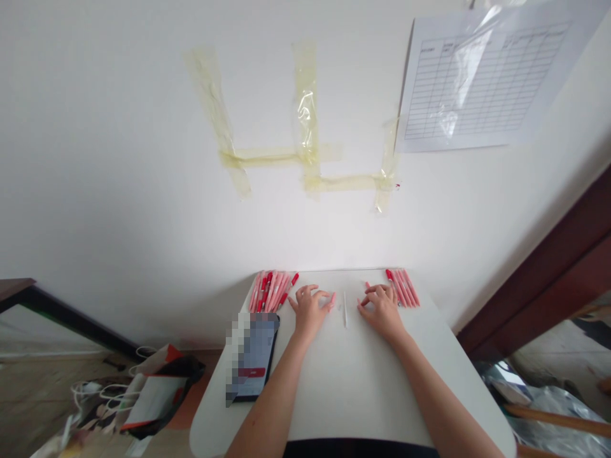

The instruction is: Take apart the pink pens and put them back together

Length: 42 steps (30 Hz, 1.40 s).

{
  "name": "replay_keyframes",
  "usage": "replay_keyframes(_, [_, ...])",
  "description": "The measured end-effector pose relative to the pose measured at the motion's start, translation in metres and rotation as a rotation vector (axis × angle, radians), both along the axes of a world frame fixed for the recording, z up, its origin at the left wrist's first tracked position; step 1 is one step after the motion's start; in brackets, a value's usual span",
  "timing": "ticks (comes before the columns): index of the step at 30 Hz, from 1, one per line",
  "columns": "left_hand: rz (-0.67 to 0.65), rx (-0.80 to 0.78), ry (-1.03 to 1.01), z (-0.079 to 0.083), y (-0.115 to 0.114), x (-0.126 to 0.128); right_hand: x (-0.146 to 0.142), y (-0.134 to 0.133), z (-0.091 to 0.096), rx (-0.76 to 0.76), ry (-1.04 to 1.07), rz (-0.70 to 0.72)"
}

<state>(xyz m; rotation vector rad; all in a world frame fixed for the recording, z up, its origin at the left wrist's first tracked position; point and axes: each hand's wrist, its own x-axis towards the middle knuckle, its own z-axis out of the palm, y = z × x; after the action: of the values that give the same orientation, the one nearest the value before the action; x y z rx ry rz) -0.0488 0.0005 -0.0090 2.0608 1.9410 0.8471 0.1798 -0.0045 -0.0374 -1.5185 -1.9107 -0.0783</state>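
Flanking the loose white refill [344,310], left hand [309,312] and right hand [380,310] are pinching pink pen parts [333,299], probably risking nudging it rolling.

Both bare forearms reach from 6 toward 12 o'clock. Left hand [309,310] and right hand [380,310] sit palms down, near each other, fingers curled inward.

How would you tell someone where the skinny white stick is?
Find the white table against the wall, then the two hands near its far edge. The stick lies in the gap between the left hand and the right hand, pointing at the wall. It is thin and white; the pens piled on both sides are pink and red.
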Motion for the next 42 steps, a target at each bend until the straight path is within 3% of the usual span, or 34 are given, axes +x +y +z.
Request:
replay_keyframes(21, [-0.040,0.014,0.000,-0.002,-0.003,0.009,0.003,0.002,-0.004,-0.026,0.030,0.018])
replay_keyframes(30, [-0.082,0.122,-0.016,-0.009,-0.003,0.012,0.010,0.006,-0.007,0.052,0.106,0.071])
replay_keyframes(37, [-0.128,0.142,-0.025,-0.016,-0.001,0.013,0.020,0.009,-0.010,0.162,0.230,-0.094])
replay_keyframes(42, [-0.135,0.142,-0.036,-0.016,-0.001,0.014,0.027,0.011,-0.011,0.219,0.278,-0.101])
